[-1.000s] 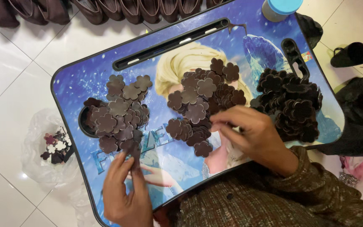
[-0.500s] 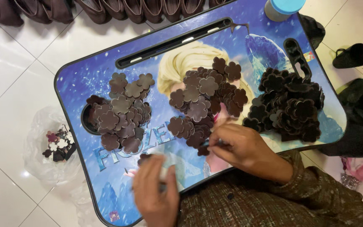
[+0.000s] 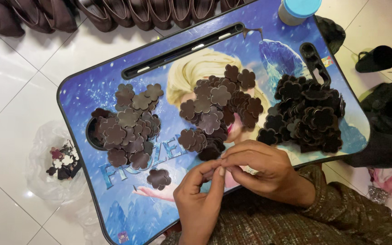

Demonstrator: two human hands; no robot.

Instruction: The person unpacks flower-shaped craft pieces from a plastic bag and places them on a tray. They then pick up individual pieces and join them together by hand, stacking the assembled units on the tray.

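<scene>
Moved: both hands now meet at lower centre; one brown flower piece [image 3: 159, 178] lies alone on the lap tray [image 3: 91, 90].
Left hand [image 3: 200, 195]: fingertips pinched; contents hidden.
Right hand [image 3: 262, 168]: pinched likewise, cannot tell.
Around: left pile [image 3: 128, 124], middle pile [image 3: 218, 109], dark right pile [image 3: 307, 115]; plastic bag [image 3: 53, 163] far left; blue-lidded jar [image 3: 298, 10] top.

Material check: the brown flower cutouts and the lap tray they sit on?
Flower cutouts: thin flat sheet, likely faux leather or foam; matte brown, lying flat in overlapping piles. Lap tray: rigid board with a glossy printed top, probably laminated plastic or wood composite; the sheen and moulded black slot suggest this. Neither is certain by look.
</scene>
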